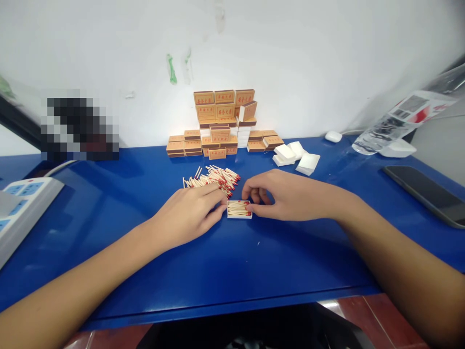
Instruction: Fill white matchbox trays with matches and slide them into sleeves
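A small white matchbox tray (pixel 240 217) lies on the blue table in front of me, filled with red-tipped matches (pixel 238 208). The thumb and forefinger of my left hand (pixel 192 211) close on the tray's left end. My right hand (pixel 286 196) is at the opposite end, fingers curled, with its thumb over the match heads and its forefinger at the far corner. Just beyond the tray spreads a loose pile of matches (pixel 214 178), partly covered by my left hand.
Brown matchboxes (pixel 224 111) stand stacked against the wall. White empty trays (pixel 308 163) lie right of them. Farther right are a plastic bottle (pixel 385 123), a white charger (pixel 333 136) and a phone (pixel 428 194). A power strip (pixel 32 208) sits at the left edge.
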A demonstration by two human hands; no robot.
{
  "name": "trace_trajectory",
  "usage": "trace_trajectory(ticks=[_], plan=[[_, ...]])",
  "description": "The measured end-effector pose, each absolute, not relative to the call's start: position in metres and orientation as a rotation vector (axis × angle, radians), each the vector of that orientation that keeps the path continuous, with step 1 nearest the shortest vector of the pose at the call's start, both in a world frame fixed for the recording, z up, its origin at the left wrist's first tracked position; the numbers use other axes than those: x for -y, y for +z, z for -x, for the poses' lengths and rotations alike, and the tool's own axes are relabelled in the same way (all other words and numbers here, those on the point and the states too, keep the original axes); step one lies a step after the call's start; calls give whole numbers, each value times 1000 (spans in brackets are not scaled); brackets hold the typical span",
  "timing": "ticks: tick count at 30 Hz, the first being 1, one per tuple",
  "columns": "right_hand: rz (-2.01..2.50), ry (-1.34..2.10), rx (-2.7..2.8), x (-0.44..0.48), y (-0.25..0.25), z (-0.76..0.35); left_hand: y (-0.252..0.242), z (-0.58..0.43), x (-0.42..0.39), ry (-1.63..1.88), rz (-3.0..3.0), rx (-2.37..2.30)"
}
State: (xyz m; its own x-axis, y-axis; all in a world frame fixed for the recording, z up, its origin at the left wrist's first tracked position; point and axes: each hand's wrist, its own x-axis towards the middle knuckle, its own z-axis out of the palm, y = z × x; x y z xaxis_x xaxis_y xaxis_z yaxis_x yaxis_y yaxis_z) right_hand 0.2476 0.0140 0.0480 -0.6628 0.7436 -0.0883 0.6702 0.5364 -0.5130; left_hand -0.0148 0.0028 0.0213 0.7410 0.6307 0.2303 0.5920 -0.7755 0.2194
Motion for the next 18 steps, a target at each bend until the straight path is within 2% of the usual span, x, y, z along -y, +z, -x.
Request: trace_trajectory(ticks=[10, 18], plan=[[1235, 740, 2631, -13, 50, -249, 22, 15, -3, 382, -2797, -1080], [1200, 703, 2628, -12, 48, -244, 17, 13, -3, 560, -2828, -1041]])
